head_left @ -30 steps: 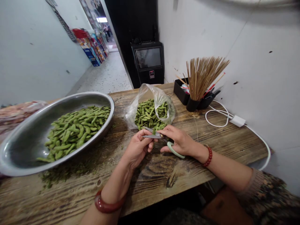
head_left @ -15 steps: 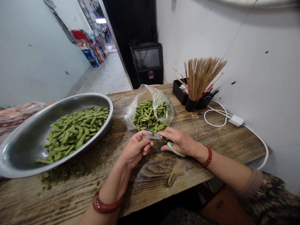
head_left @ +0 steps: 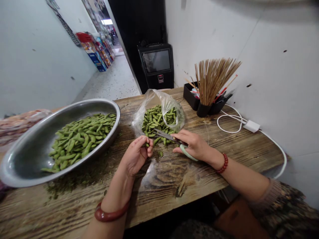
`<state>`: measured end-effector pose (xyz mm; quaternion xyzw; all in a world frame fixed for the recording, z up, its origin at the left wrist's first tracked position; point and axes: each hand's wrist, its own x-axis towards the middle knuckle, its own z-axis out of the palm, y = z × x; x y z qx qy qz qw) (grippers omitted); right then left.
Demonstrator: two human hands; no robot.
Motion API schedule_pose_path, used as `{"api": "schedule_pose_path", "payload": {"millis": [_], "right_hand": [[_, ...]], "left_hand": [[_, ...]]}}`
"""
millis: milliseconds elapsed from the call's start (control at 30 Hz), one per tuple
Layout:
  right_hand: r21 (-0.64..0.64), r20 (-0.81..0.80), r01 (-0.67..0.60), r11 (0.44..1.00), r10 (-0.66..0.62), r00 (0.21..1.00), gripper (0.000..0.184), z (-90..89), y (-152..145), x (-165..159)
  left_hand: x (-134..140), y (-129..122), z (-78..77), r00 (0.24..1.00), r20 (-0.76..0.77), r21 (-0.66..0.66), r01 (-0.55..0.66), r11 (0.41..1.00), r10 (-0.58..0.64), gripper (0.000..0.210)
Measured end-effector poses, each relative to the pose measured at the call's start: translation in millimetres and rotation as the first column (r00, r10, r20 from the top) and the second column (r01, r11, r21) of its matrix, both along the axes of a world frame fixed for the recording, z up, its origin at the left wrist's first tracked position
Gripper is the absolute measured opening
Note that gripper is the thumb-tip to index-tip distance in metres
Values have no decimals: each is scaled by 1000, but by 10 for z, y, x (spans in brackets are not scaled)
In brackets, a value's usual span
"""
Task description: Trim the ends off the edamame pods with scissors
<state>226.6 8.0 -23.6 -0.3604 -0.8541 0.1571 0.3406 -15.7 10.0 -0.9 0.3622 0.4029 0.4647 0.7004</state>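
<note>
My right hand point(head_left: 193, 144) is closed on a pair of scissors point(head_left: 165, 134) with pale green handles; the blades point left, over the near edge of the bag. My left hand point(head_left: 138, 152) has its fingers curled in a pinch around a green soybean pod point(head_left: 147, 144), mostly hidden by the fingers. Just beyond both hands, a clear plastic bag point(head_left: 138, 116) lies open with many green pods point(head_left: 156, 120) inside. On the left, a large metal basin point(head_left: 27, 166) holds a heap of pods point(head_left: 82, 139).
Small green trimmings point(head_left: 74, 182) lie along the basin's near side. A black organizer point(head_left: 191, 96) with a bundle of thin brown sticks point(head_left: 214, 79) stands at the back right. A white cable with an adapter point(head_left: 251, 126) runs along the wall side of the wooden table point(head_left: 159, 199).
My left hand has moved left and slightly down, away from the scissors. The scissors, still in my right hand, have tilted so their tips point up toward the bag.
</note>
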Motion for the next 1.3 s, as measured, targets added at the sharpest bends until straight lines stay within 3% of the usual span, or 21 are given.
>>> {"api": "schedule_pose_path", "payload": {"millis": [100, 200, 367, 433, 500, 600, 700, 867, 1033, 1167, 1300], "right_hand": [[17, -65, 43, 999, -42, 997, 47, 8, 19, 8], [9, -60, 54, 998, -54, 997, 47, 21, 16, -1], [-26, -23, 56, 998, -57, 998, 46, 38, -11, -24], [-34, -20, 59, 998, -60, 998, 47, 38, -16, -24], [-32, -24, 55, 998, -56, 998, 47, 32, -13, -20], [-25, -34, 59, 998, -59, 998, 46, 5, 10, -9], [-13, -38, 90, 996, -91, 995, 46, -35, 45, 4], [-24, -71, 125, 992, -126, 989, 46, -26, 33, 10], [-69, -56, 20, 997, -24, 998, 48, 206, -155, 1], [-140, -78, -39, 989, 28, 997, 47, 392, -369, 93], [-261, -175, -2, 965, -45, 984, 42, 535, -530, 274]], "left_hand": [[49, 13, -33, 995, -94, 17, -7, 1000, 8, 23], [135, 39, -101, 953, -300, 86, -17, 996, 42, 23], [263, 131, -226, 705, -669, 398, 72, 915, 236, 13], [289, 163, -273, 614, -733, 457, 124, 881, 293, 13], [305, 181, -312, 581, -748, 480, 142, 866, 320, 17], [321, 184, -329, 600, -729, 499, 135, 856, 330, 15], [309, 143, -260, 619, -722, 458, 91, 884, 310, 7], [202, -110, -5, 798, -567, 295, -33, 955, 202, 17], [172, -488, 139, 908, -402, 94, -84, 992, 115, 25], [234, -667, 176, 948, -300, 83, -80, 993, 102, 23], [281, -646, 339, 974, -206, 127, -69, 989, 95, 20]]}}
